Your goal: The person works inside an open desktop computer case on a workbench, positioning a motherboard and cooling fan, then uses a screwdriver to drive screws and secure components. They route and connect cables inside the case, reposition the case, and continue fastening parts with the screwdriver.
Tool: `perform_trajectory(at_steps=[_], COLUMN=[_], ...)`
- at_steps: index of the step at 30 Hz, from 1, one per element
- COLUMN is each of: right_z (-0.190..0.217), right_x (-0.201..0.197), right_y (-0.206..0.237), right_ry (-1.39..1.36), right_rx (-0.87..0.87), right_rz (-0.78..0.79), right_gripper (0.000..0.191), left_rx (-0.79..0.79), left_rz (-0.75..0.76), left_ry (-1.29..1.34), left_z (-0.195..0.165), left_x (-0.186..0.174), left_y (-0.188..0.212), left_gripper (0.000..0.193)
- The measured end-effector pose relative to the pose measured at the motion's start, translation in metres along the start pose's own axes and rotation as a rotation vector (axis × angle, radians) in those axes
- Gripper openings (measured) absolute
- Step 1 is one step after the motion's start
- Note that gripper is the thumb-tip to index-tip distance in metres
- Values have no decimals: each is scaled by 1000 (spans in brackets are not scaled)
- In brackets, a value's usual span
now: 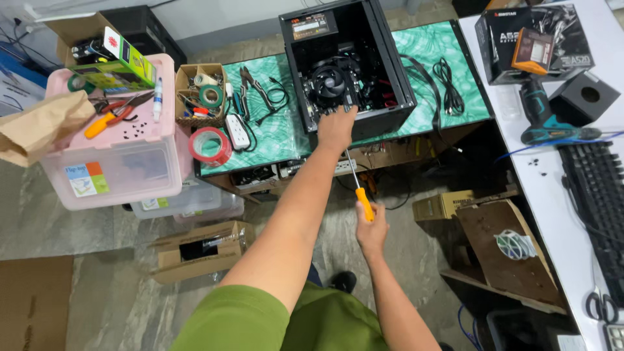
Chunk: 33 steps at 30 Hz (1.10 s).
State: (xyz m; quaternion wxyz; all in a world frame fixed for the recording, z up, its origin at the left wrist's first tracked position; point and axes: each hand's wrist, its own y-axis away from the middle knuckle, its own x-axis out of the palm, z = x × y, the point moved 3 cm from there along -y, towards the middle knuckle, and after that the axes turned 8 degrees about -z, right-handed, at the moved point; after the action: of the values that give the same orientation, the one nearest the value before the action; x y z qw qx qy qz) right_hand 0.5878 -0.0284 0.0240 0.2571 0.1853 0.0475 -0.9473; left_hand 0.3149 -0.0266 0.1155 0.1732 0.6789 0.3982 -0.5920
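Observation:
An open black computer case (390,65) lies on a green patterned table (279,140), its motherboard and round cooler fan (328,81) showing. My left hand (336,127) reaches into the case's lower edge, fingers on the board just below the fan; whether it grips anything is hidden. My right hand (372,231) is lower, closed around the orange handle of a screwdriver (359,185). The screwdriver's shaft points up toward the case and my left hand.
A pink storage bin (114,156) with scissors and boxes on top stands at left. Red tape roll (210,146), power strip (238,131), pliers and cables lie on the table. A white desk (552,195) at right holds a keyboard (598,201), boxes and a teal drill (539,114). Cardboard boxes sit on the floor.

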Motion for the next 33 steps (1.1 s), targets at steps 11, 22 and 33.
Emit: perform_trajectory(at_steps=[11, 22, 33], right_z=[-19, -11, 5], right_x=[27, 39, 36], right_y=[-10, -17, -15], right_ry=[-132, -581, -367], right_rx=[166, 589, 524], right_rz=[92, 356, 370], right_gripper=[48, 31, 42], left_rx=[45, 85, 107], left_rz=[-24, -29, -19], left_ry=[58, 98, 48], left_z=[22, 31, 36], left_x=[15, 8, 13], left_y=[-11, -14, -12], left_gripper=[42, 50, 55])
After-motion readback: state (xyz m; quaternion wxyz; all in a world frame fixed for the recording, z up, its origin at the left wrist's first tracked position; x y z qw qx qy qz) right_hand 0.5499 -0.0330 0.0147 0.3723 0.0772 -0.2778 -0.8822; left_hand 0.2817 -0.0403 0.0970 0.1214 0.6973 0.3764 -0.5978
